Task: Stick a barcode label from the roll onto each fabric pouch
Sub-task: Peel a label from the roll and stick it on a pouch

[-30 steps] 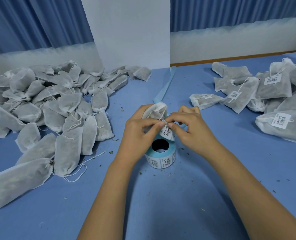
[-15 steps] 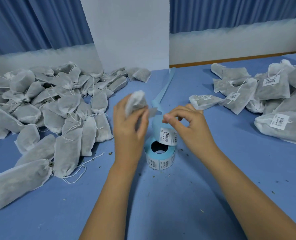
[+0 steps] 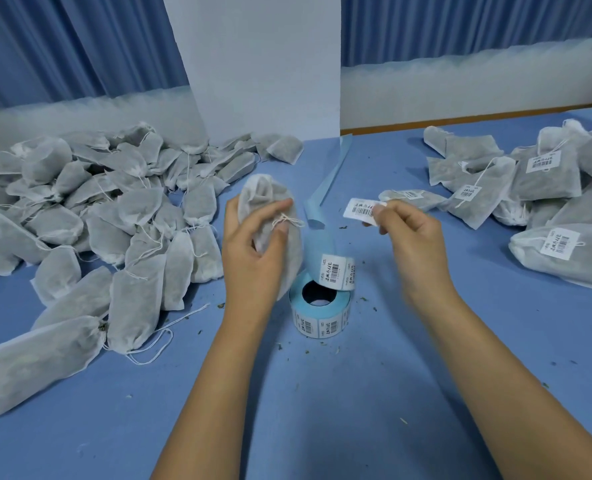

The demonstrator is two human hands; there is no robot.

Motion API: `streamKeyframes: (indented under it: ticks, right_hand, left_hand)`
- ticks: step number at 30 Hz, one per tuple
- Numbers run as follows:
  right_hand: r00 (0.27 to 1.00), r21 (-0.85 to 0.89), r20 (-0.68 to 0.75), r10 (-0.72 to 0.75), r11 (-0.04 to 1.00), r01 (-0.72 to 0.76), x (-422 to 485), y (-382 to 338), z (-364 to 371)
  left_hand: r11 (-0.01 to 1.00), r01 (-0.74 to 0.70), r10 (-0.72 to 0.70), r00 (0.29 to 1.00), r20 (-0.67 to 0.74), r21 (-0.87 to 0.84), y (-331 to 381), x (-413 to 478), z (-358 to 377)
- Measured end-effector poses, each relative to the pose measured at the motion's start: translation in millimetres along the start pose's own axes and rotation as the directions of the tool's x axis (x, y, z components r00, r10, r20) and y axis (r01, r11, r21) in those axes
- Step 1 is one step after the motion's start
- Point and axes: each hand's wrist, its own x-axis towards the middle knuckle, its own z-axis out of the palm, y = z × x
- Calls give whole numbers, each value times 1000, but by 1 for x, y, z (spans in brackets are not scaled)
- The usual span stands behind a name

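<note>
Left hand [image 3: 253, 251] grips one pouch [image 3: 270, 216] above the roll [image 3: 320, 306], face exposed; right hand [image 3: 412, 237] pinches a peeled label [image 3: 362, 208] beside it, ready for application.

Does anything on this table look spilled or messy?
Yes. Small greenish crumbs lie scattered on the blue table around the label roll, perhaps leaked from the pouches. The roll's empty backing strip trails loose toward the wall.
</note>
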Motion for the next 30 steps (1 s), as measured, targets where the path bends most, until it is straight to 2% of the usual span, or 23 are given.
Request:
streamKeyframes:
  ticks: [3,6,8,13,18,22,25,30]
  right_hand:
    - [984,30,126,-125,992,122,-4,-2,3]
    - [938,0,266,-224,973,232,-12,-4,11]
    - [922,-45,304,-242,962,268,-14,-4,13]
    - [896,-142,317,-311,919,369,-14,-5,10]
    - [880,-287,353,-318,858,426,-15,-5,12]
    - [891,-402,311,-331,804,439,-14,-3,13]
    - [887,-433,294,-357,777,456,-14,-3,13]
    - [899,-486,215,-382,756,438,-14,0,13]
  left_hand:
    - [994,86,-82,995,53,-74,5,-2,2]
    - [992,71,-56,988,146,-101,9,-4,4]
    - [991,68,-44,979,200,-112,9,-4,5]
    - [995,33,-2,951,308,-95,9,-5,5]
    - [988,14,47,924,380,-156,9,-8,6]
    - [981,-5,89,901,425,-196,7,-9,5]
    - [969,-1,104,909,404,-247,7,-10,6]
    - [969,16,57,956,286,-247,4,-9,11]
